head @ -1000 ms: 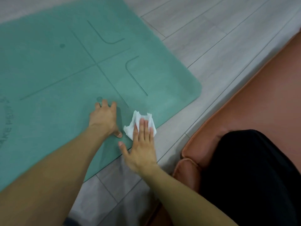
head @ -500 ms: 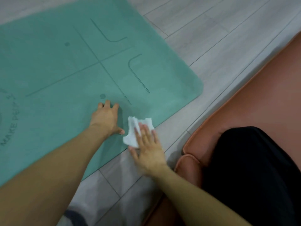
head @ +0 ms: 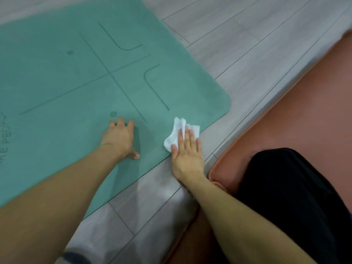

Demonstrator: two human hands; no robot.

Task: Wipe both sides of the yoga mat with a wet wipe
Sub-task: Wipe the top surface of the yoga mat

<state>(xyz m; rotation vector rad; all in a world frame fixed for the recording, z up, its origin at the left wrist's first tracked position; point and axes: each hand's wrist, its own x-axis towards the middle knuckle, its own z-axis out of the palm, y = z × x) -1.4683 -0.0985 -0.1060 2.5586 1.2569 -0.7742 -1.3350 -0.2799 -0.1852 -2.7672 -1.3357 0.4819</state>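
On the near edge of a green yoga mat [head: 76, 82] spread on the floor [head: 247, 44], the right hand [head: 187, 153] presses a white wipe [head: 179, 134] with flat fingers. Beside it, the left hand [head: 119, 138] rests spread on the mat.

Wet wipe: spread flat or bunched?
Bunched. The wet wipe shows crumpled folds and uneven edges under the flat fingers of the right hand, at the near edge of the yoga mat.
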